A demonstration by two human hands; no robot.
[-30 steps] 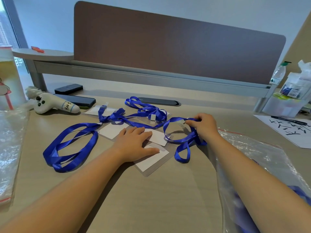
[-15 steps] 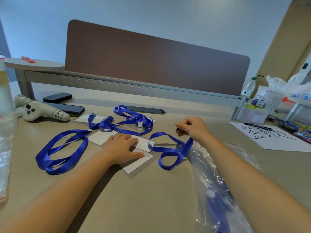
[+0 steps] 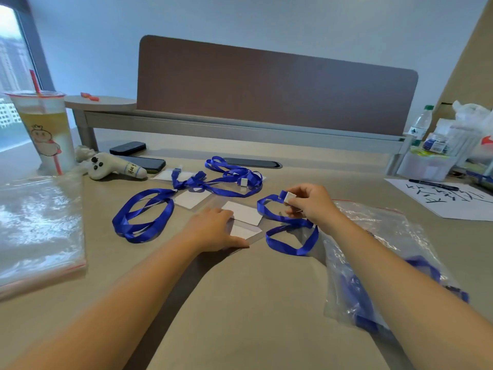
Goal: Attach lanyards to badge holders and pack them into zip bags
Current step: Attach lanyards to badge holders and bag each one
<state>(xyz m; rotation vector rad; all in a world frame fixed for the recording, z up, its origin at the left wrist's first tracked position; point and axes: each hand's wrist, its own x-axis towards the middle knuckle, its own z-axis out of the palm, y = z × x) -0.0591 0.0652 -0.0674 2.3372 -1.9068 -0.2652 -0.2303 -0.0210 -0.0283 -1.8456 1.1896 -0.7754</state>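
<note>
Several blue lanyards lie on the tan desk. My right hand (image 3: 310, 204) pinches the white clip (image 3: 289, 196) of one blue lanyard (image 3: 290, 236), whose loops trail on the desk below it. My left hand (image 3: 213, 229) lies flat on a clear badge holder with a white card (image 3: 246, 231). Another badge holder (image 3: 244, 212) sits just behind it. More lanyards lie to the left (image 3: 141, 217) and behind (image 3: 229, 178). Under my right forearm is a zip bag (image 3: 378, 263) with something blue inside.
A stack of zip bags (image 3: 37, 222) lies at the left. Behind it stand a drink cup with a straw (image 3: 48, 132), a white plush toy (image 3: 112, 166) and two phones (image 3: 144, 162). A written paper with a pen (image 3: 440, 196) and a bottle (image 3: 421, 126) are at the right.
My right hand has lifted the lanyard's white clip end off the desk and pinches it. My left hand stays pressed on the badge holder. The camera view has shifted.
</note>
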